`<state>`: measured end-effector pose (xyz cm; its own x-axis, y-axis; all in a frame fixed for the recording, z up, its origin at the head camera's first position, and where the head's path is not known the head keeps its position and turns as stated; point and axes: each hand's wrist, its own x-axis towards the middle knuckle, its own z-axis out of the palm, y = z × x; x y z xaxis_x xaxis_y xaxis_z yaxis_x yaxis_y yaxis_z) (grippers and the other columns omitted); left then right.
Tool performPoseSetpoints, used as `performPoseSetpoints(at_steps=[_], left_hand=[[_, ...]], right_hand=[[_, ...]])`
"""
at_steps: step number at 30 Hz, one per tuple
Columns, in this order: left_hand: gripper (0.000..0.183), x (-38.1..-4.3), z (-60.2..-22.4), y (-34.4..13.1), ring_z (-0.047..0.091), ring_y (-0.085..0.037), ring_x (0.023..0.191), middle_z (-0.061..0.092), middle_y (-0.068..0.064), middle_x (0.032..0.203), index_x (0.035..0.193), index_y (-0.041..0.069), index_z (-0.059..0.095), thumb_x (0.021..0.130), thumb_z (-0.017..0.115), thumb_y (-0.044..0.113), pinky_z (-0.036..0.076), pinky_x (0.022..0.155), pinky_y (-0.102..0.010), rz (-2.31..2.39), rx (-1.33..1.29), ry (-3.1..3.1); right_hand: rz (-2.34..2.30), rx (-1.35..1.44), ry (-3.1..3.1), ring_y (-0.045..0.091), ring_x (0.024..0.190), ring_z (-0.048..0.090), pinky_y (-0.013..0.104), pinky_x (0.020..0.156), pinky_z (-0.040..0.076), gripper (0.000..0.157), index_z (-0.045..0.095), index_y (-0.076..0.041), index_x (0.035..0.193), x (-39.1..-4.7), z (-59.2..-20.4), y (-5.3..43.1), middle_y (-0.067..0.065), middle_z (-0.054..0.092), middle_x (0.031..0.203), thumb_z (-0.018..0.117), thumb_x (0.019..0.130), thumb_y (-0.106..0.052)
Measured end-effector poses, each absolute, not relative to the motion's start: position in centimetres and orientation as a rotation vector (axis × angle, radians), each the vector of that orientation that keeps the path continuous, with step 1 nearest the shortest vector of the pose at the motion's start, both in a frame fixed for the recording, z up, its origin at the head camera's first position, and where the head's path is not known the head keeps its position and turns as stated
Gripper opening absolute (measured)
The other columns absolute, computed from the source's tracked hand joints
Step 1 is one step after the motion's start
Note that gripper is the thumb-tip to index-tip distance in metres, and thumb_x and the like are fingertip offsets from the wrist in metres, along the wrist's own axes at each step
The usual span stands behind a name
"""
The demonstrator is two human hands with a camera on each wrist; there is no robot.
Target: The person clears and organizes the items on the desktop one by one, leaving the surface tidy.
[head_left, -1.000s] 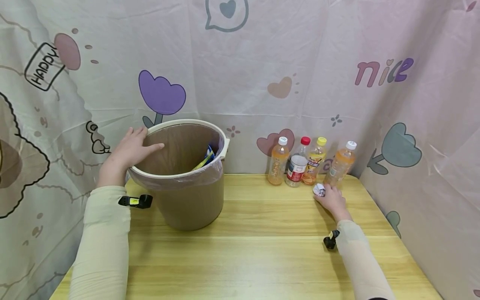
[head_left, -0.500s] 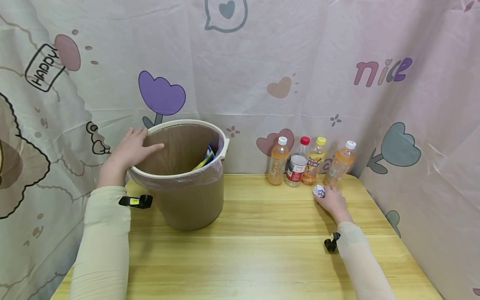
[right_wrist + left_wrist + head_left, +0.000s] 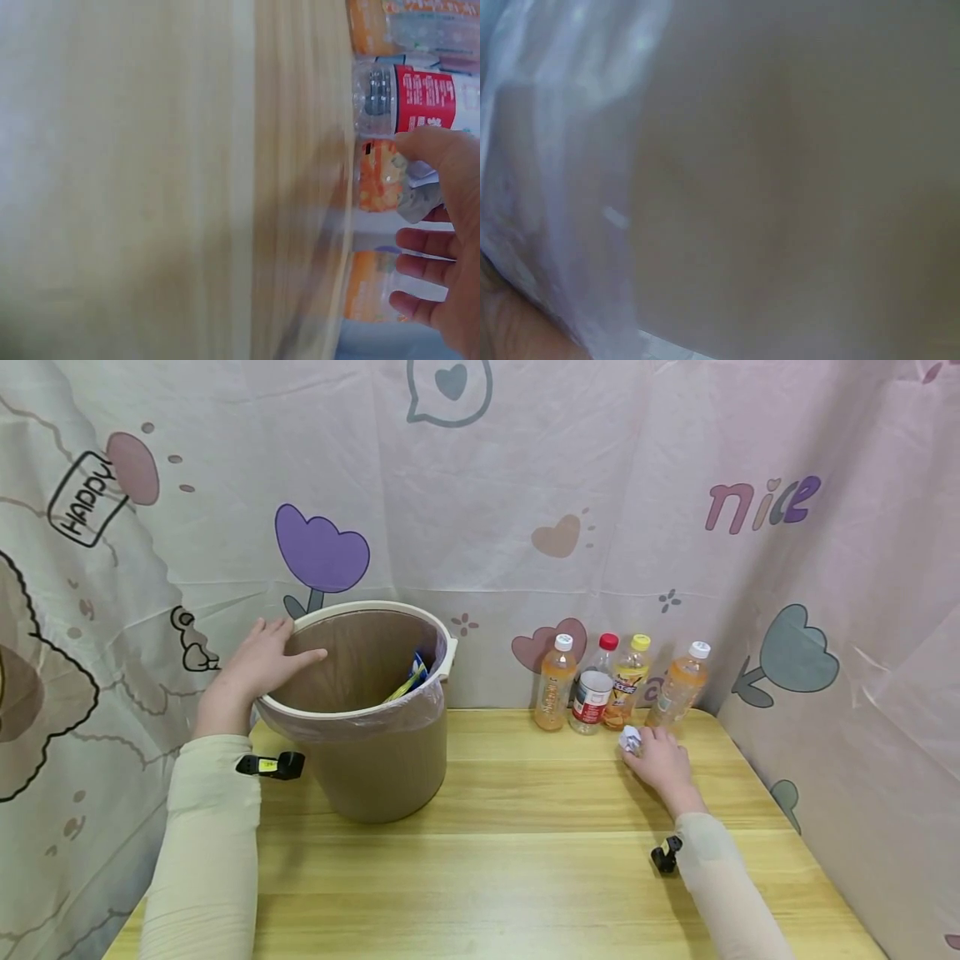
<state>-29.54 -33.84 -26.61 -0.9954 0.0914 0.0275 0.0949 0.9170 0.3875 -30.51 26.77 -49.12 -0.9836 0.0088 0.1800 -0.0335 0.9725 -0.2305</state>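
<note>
At the back right of the wooden bench [image 3: 517,877], the right hand [image 3: 663,764] grasps a crumpled paper ball [image 3: 631,739], its grip pinching the paper between thumb and fingers while the others spread to the side in the right wrist view. Whether the ball touches the bench is hard to tell. It sits in front of the row of bottles, near the foot of the yellow-capped bottle [image 3: 628,689]. From left to right stand an orange bottle with a white cap [image 3: 556,689], a red-capped clear bottle [image 3: 592,693] with a red and white label, the yellow-capped one, and, slightly apart behind the right hand, a white-capped bottle [image 3: 684,681] with an orange upper part. Well to their left is a brown trash bin [image 3: 382,768] with a pale rim and a translucent liner [image 3: 408,708] folded over it; a blue and yellow wrapper [image 3: 417,675] shows inside. The left hand [image 3: 257,662] rests on the bin's left rim, its grip loose, thumb stretched out over the mouth. A patterned cloth [image 3: 465,510] hangs behind everything.
</note>
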Motion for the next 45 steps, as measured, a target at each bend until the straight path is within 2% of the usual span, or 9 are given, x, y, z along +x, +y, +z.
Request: performPoseSetpoints(at_steps=[9,19,22,28,34,45], left_hand=[[0.098,-29.5,-26.6,-33.8,-0.014,-0.049,0.147,0.003,-0.033,0.158,0.153,-0.007,0.006,0.095,0.047,0.060,0.001,0.115,-0.071,-0.620,-0.149,-3.067],[0.099,-29.6,-26.6,-33.9,-0.014,-0.049,0.147,0.003,-0.032,0.159,0.153,-0.007,0.006,0.094,0.046,0.062,0.001,0.115,-0.071,-0.614,-0.148,-3.071],[0.100,-29.6,-26.6,-33.9,-0.014,-0.048,0.147,0.002,-0.032,0.159,0.153,-0.006,0.005,0.094,0.045,0.064,0.001,0.115,-0.071,-0.624,-0.148,-3.069],[0.100,-29.5,-26.6,-33.8,-0.015,-0.048,0.147,0.002,-0.031,0.159,0.153,-0.006,0.005,0.094,0.045,0.064,0.001,0.115,-0.071,-0.632,-0.151,-3.065],[0.100,-29.4,-26.6,-33.8,-0.015,-0.047,0.147,0.001,-0.031,0.159,0.153,-0.006,0.005,0.094,0.045,0.064,0.000,0.115,-0.071,-0.632,-0.148,-3.068],[0.097,-29.5,-26.6,-33.9,-0.013,-0.049,0.147,0.006,-0.032,0.159,0.153,-0.007,0.008,0.094,0.048,0.060,0.002,0.115,-0.071,-0.624,-0.156,-3.056]], right_hand=[[0.288,0.120,-2.870,0.043,0.112,0.050,0.065,0.090,0.042,0.065,0.053,0.004,0.127,-29.7,-48.2,25.4,0.026,0.055,0.120,0.065,0.088,-0.046],[0.257,0.219,-2.808,0.042,0.114,0.052,0.062,0.097,0.042,0.069,0.053,0.002,0.129,-29.0,-46.6,23.3,0.023,0.057,0.122,0.064,0.087,-0.051],[0.250,0.256,-2.770,0.041,0.111,0.054,0.060,0.094,0.044,0.067,0.055,0.000,0.127,-28.8,-46.0,22.6,0.021,0.058,0.120,0.065,0.086,-0.051],[0.229,0.307,-2.699,0.037,0.105,0.056,0.054,0.084,0.047,0.058,0.059,-0.003,0.112,-28.4,-44.9,21.2,0.017,0.060,0.112,0.068,0.083,-0.053],[0.217,0.363,-2.615,0.036,0.097,0.057,0.049,0.075,0.047,0.055,0.059,-0.004,0.104,-28.2,-43.8,19.9,0.016,0.060,0.107,0.070,0.081,-0.052],[0.216,0.512,-2.465,0.035,0.098,0.058,0.049,0.078,0.050,0.055,0.061,-0.003,0.106,-27.9,-41.9,17.3,0.015,0.062,0.106,0.071,0.079,-0.050]])
